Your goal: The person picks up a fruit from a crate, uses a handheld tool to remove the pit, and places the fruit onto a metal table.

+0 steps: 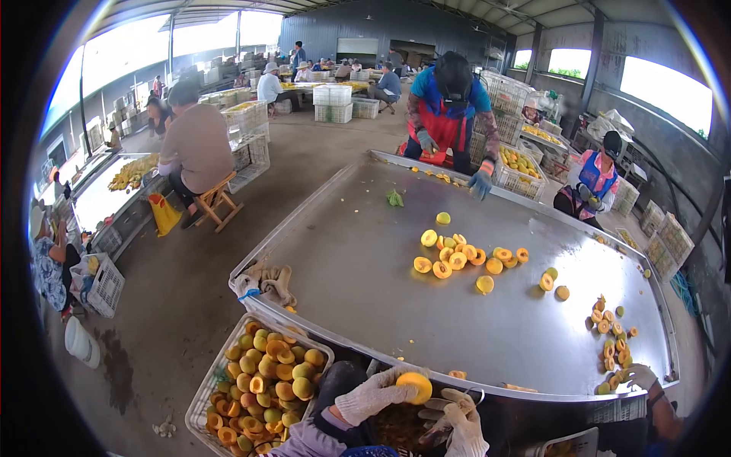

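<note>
My left hand, in a pale knitted glove, holds a halved orange fruit by its edge, below the near edge of the metal table. Close beside it on the right is my right hand, gloved too, its fingers bent around something I cannot make out. Left of my lap stands a white crate full of whole and halved fruit. Several fruit halves lie scattered in the middle of the table, with a green leaf farther back.
A cloth glove lies at the table's left corner. Across the table stands a person in a red apron. A co-worker's gloved hand touches fruit at the near right. Farther off are seated people, stacked crates and a white bucket.
</note>
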{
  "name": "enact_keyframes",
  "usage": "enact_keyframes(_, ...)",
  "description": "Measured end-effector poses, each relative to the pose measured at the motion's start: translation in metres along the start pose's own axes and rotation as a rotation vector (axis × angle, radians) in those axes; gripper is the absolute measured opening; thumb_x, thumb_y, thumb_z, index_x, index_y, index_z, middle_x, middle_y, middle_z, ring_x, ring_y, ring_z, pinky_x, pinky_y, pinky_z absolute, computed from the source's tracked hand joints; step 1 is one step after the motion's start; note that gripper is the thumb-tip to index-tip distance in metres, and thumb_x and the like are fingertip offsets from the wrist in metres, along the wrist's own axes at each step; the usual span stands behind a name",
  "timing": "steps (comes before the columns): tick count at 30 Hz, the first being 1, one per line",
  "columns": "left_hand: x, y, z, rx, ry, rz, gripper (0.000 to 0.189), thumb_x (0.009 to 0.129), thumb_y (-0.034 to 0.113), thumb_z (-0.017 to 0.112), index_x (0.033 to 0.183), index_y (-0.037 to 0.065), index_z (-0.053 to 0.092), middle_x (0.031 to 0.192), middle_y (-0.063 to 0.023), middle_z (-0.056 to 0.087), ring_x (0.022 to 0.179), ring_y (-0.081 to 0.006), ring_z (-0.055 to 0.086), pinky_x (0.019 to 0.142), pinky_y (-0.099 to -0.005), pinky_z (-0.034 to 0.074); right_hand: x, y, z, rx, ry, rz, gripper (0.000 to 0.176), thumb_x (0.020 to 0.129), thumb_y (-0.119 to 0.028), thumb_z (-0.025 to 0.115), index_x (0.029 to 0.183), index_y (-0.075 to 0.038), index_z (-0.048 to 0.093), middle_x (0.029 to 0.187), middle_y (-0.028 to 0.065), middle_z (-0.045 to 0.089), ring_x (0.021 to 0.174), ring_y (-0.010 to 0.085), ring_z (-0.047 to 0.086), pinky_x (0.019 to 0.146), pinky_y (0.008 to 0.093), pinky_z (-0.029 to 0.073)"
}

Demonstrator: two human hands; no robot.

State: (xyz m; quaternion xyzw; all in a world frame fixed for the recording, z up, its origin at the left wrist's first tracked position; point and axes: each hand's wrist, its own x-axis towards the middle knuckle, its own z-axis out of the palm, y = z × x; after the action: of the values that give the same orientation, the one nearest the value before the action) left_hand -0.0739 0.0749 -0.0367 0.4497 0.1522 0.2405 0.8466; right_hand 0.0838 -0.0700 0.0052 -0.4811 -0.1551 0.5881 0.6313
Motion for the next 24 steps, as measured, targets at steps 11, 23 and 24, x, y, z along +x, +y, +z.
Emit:
enact_keyframes(11,-0.03,-0.007,0.027,-0.218,-0.26,-0.426,0.057,0.093,0.026,0.073,0.139,0.003,0.049,0.123,-0.0083,0.061,0.114,-0.019,0.059,0.105,-0.0303,0.045,0.007,0.0,0.021,-0.108,0.007,-0.207,0.043,0.102,-0.021,0.056,0.141,-0.007,0.043,0.108,0.0127,0.067,0.089,0.018,0.064,0.077,0.0303,0.054)
enact_keyframes(23,-0.032,0.024,0.005,0.016,0.052,-0.028,0.04,0.097,0.014,0.065,0.135,0.004,0.056,0.128,-0.0093,0.06,0.119,-0.0181,0.057,0.093,-0.0289,0.054,0.018,0.0,-0.011,-0.215,0.148,-0.265,0.055,0.087,-0.005,0.063,0.138,-0.002,0.045,0.095,0.0105,0.068,0.076,0.0161,0.067,0.066,0.0284,0.056)
enact_keyframes(24,-0.032,0.029,0.004,0.007,0.105,-0.003,0.04,0.097,0.016,0.065,0.135,0.004,0.056,0.125,-0.0094,0.061,0.116,-0.0181,0.059,0.089,-0.0286,0.056,0.012,-0.002,0.002,-0.341,0.202,-0.208,0.05,0.086,-0.006,0.064,0.133,-0.002,0.047,0.09,0.0095,0.067,0.067,0.0141,0.064,0.056,0.0269,0.052)
